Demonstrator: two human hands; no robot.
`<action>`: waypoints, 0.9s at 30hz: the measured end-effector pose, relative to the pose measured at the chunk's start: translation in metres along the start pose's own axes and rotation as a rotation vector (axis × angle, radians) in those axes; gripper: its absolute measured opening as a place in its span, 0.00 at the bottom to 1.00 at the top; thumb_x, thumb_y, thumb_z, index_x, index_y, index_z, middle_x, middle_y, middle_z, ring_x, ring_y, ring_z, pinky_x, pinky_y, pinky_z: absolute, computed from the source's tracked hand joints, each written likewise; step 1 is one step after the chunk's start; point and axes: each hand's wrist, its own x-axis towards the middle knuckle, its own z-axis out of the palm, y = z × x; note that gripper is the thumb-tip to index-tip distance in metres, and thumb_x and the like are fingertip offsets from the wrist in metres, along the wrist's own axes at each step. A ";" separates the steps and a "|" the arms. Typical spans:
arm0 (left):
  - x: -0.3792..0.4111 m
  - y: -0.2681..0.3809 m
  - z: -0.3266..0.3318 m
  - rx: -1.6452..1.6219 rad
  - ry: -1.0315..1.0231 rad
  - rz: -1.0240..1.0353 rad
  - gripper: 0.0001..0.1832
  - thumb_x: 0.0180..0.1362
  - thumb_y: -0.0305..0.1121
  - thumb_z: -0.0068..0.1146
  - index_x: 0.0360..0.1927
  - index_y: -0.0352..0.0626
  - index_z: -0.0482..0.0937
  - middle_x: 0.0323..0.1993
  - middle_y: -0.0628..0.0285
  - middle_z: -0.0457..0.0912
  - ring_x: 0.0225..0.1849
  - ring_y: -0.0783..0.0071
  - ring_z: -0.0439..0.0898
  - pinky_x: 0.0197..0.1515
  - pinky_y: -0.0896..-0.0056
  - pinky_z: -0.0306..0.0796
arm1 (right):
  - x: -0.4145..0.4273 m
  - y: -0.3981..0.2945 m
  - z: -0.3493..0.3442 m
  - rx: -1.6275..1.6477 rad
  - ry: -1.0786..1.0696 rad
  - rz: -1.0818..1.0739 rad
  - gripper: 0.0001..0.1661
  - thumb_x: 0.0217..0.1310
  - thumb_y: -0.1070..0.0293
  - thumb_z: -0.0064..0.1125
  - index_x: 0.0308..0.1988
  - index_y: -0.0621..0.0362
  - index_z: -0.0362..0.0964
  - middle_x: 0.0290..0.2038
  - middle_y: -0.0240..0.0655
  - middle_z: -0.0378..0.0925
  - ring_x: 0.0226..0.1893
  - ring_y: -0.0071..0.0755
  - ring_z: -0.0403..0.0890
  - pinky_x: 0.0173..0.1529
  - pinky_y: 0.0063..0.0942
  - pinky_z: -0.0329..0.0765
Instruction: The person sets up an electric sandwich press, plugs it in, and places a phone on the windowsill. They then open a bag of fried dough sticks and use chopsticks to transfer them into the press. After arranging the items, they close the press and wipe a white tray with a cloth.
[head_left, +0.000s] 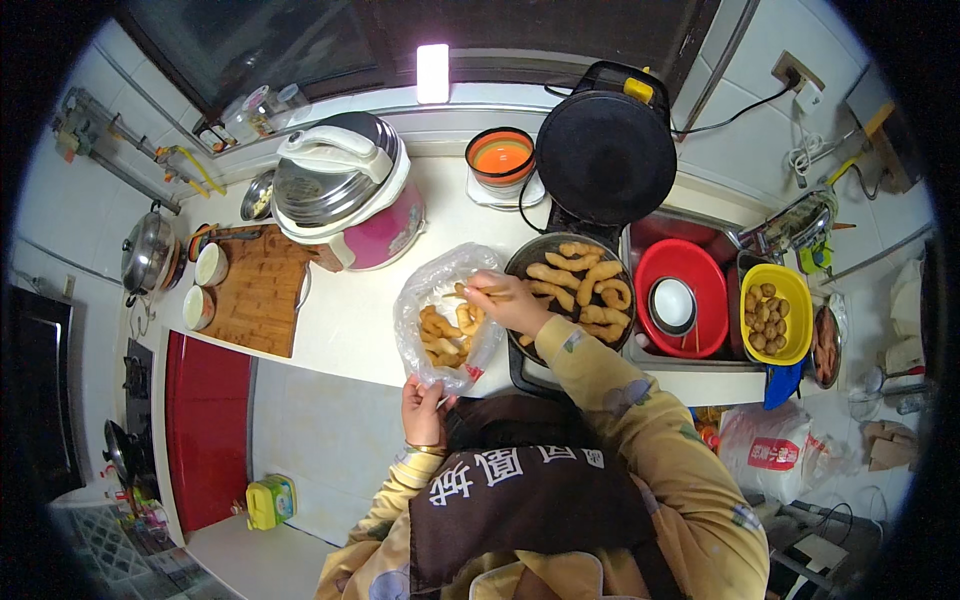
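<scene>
My right hand (491, 298) grips wooden chopsticks (459, 291) above an open clear plastic bag (411, 319). Several golden fried dough pieces (444, 341) lie inside the bag, which rests on the white counter. At the bag's near edge, the fingers of my left hand (424, 411) pinch the plastic. Just right of the bag, a dark round pan (628, 330) holds several more twisted dough pieces (574, 271). My right forearm passes over the pan's near left part and hides some of it.
Behind the pan stands a black electric griddle (607, 157). An electric pressure cooker (382, 236) and a cutting board (255, 289) with two white bowls occupy the left. Rightward are a red basin (716, 277) in the sink and a yellow basket (802, 311) of small round brown items.
</scene>
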 end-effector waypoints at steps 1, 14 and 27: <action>0.000 0.000 0.000 0.000 -0.004 0.000 0.14 0.55 0.25 0.52 0.45 0.46 0.67 0.31 0.72 0.73 0.32 0.82 0.73 0.32 0.77 0.73 | 0.000 0.000 0.000 -0.035 -0.022 -0.046 0.09 0.58 0.65 0.51 0.32 0.60 0.66 0.30 0.41 0.71 0.30 0.46 0.74 0.35 0.32 0.70; 0.004 0.000 -0.005 0.013 0.006 -0.041 0.15 0.54 0.25 0.52 0.46 0.46 0.66 0.31 0.71 0.72 0.31 0.80 0.73 0.31 0.77 0.73 | -0.022 0.034 0.011 0.136 0.038 -0.141 0.05 0.56 0.72 0.52 0.30 0.64 0.67 0.27 0.41 0.70 0.28 0.44 0.73 0.33 0.33 0.69; 0.010 -0.001 0.000 0.023 0.010 -0.027 0.15 0.54 0.25 0.52 0.46 0.45 0.66 0.31 0.69 0.73 0.31 0.79 0.73 0.31 0.76 0.73 | -0.078 -0.025 -0.042 0.020 0.199 -0.232 0.04 0.54 0.76 0.53 0.33 0.65 0.71 0.32 0.41 0.75 0.32 0.39 0.77 0.36 0.28 0.74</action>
